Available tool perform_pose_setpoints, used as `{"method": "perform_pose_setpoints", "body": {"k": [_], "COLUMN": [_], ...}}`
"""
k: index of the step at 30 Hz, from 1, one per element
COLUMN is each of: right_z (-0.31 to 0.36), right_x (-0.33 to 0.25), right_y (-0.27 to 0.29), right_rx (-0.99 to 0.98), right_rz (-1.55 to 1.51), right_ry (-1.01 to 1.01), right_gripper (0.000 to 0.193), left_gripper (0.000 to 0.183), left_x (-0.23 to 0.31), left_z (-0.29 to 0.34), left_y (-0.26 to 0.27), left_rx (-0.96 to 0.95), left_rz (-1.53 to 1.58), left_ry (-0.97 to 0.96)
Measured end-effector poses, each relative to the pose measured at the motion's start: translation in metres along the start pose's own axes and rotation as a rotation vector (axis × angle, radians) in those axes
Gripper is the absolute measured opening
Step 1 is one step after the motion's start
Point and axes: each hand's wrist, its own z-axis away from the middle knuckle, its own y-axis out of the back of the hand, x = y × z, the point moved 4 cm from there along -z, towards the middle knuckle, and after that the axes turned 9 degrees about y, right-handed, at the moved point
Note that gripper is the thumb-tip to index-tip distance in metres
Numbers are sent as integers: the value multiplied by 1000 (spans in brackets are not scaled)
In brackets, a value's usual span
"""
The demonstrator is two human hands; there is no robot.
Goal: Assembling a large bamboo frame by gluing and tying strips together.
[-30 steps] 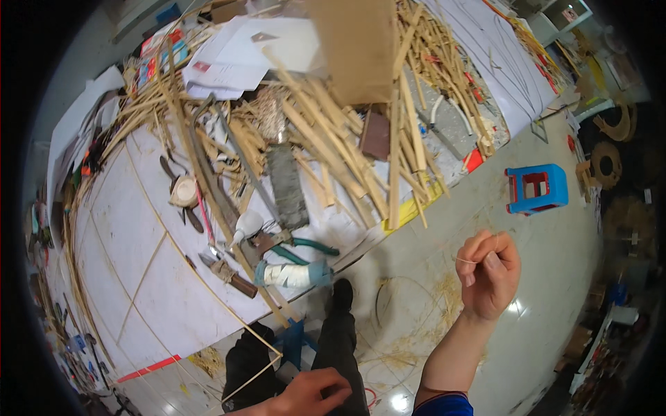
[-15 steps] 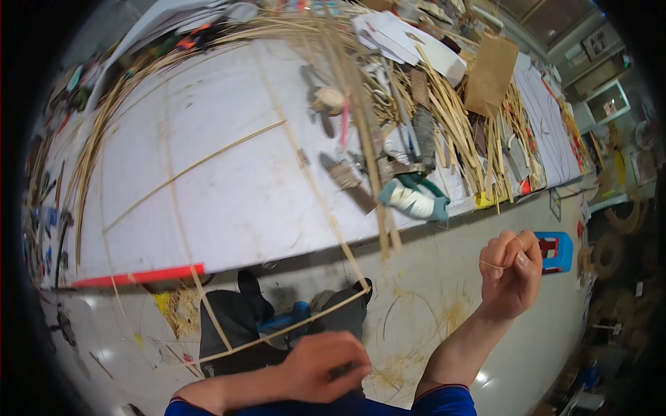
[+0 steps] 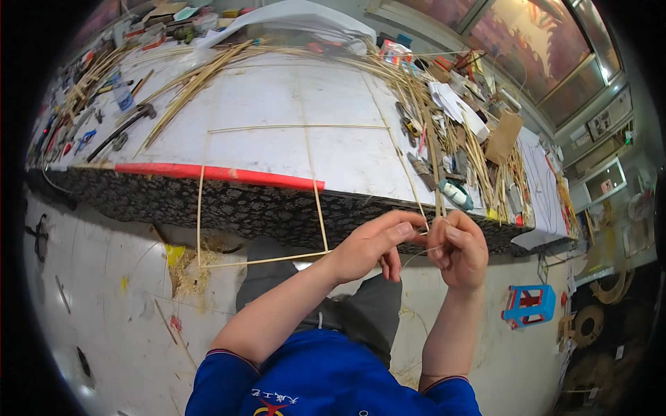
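Note:
A light frame of thin bamboo strips [image 3: 314, 191] reaches from the table over its near edge toward my lap. At its near right corner my left hand [image 3: 371, 244] has its thumb and forefinger closed around the joint, the lower fingers hanging loosely. My right hand [image 3: 459, 251] is curled right beside that corner, fingers pinched together. A fine pale thread [image 3: 415, 255] runs from it toward the left hand. The fingertips of both hands partly cover the joint. A crossing strip [image 3: 260, 128] lies over the frame's long strips on the white tabletop.
A red strip [image 3: 222, 173] lines part of the table edge. Bamboo sticks [image 3: 479, 163], a wrapped green-handled tool [image 3: 456, 194] and a brown paper bag [image 3: 504, 137] crowd the right side. A hammer [image 3: 123, 132] lies at left. On the floor stands a blue stool [image 3: 529, 306].
My right hand has swung in from the right to the frame's corner. My left hand has moved forward and right onto that corner. The view has shifted, showing more of the table's left side.

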Motion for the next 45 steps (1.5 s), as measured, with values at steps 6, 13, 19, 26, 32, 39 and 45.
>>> {"method": "perform_pose_setpoints", "body": {"k": [6,13,19,26,32,39,45], "right_z": [-1,-6,-10,-26,-42,-38,-19], "right_x": [26,59,87,123,110,103,96], "right_y": [-23,-21,-29,-63,-67,-69,-62], "right_rx": [9,-48,-85,-5,-45,-24,-223], "right_rz": [7,-62,-131,-287,-233,-147,68], "right_ry": [-54,-105,-116,-121,-69,-52,-65], "right_gripper": [19,16,13,14,17,18,18], "left_gripper": [32,21,19,19,8,12,15], "left_x": [-22,-37,-45,-46,-53,-83,-63], "left_z": [39,57,98,145,238,350,314], "left_y": [9,17,23,40,51,67,60], "left_rx": [96,266,432,564,971,1285,1231], "left_rz": [-106,-101,-112,-210,-632,-1422,-1206], "left_ry": [56,82,138,226,212,507,489]}}
